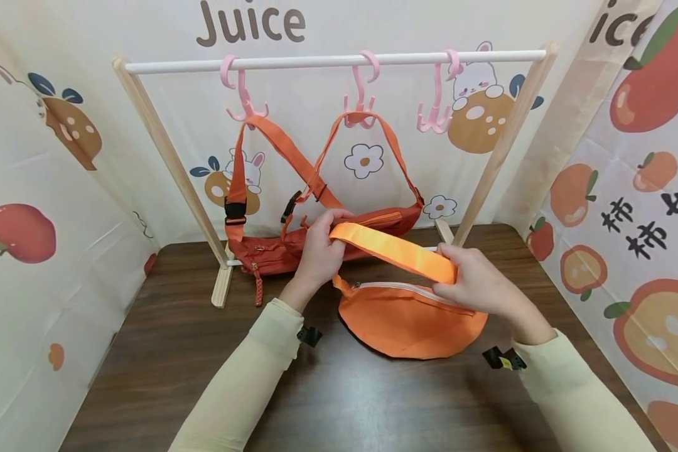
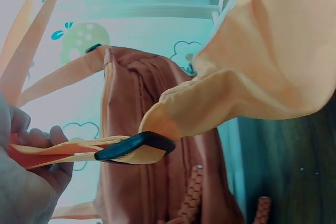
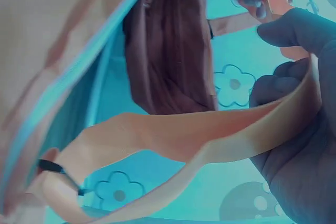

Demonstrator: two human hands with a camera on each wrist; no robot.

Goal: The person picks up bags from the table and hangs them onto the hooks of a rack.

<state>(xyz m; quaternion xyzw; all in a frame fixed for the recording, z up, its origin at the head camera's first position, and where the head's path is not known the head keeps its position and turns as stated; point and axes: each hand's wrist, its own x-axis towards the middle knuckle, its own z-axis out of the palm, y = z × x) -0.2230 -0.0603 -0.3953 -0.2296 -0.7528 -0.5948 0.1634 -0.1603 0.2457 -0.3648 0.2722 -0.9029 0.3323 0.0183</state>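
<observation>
A bright orange waist bag [image 1: 415, 323] hangs at the front of the rack, its pale zipper along the top edge. My left hand [image 1: 321, 251] grips one end of its raised orange strap [image 1: 392, 245]; in the left wrist view the strap passes between thumb and fingers, with a black slider [image 2: 134, 146] just beyond them. At the strap's other end is my right hand [image 1: 480, 282], holding the loop with curled fingers; in the right wrist view the strap wraps across the palm. Behind the left hand, a darker red-orange bag [image 1: 271, 257] partly hides.
A rack with a white bar [image 1: 311, 61] and wooden legs stands on the dark wood table [image 1: 339, 402]. Two darker bags hang by straps from a left pink hook [image 1: 244, 100] and a middle pink hook [image 1: 360, 94]. A right pink hook [image 1: 436, 100] bears nothing.
</observation>
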